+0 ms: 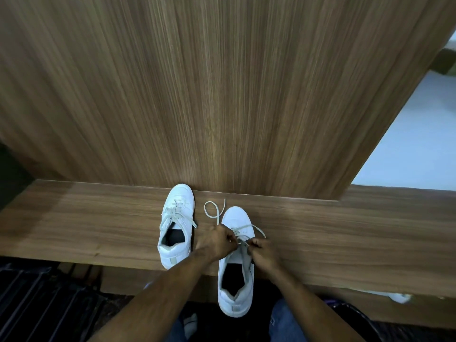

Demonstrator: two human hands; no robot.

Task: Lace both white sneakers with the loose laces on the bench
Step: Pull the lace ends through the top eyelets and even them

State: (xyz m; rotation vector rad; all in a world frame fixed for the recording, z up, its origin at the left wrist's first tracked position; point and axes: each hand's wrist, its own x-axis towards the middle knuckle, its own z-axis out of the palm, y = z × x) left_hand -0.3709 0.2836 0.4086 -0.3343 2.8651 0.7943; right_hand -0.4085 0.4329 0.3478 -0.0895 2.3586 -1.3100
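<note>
Pale lace runs between the fingers of both hands over the right sneaker. Left hand fingers are pinched together on a strand at the shoe's left eyelet row; right hand fingers are pinched on a strand at the right row, just across the tongue. The two hands sit close, nearly touching, above the middle of the shoe. From the left hand a free end of the lace trails far and left, lying in a loop on the tabletop just beside the toe. Another end arcs out to the right of the shoe, past the right hand.

That sneaker points its toe toward the far wall, and its heel hangs over the near edge of the tabletop. The left sneaker stands near it, apart, wholly on the tabletop with its toe against the wood panel. It is already laced, its ends spilling loosely to both sides.

Both forearms reach in from the near edge. Blue jeans show below them, and dark slats lie to the near left.
</note>
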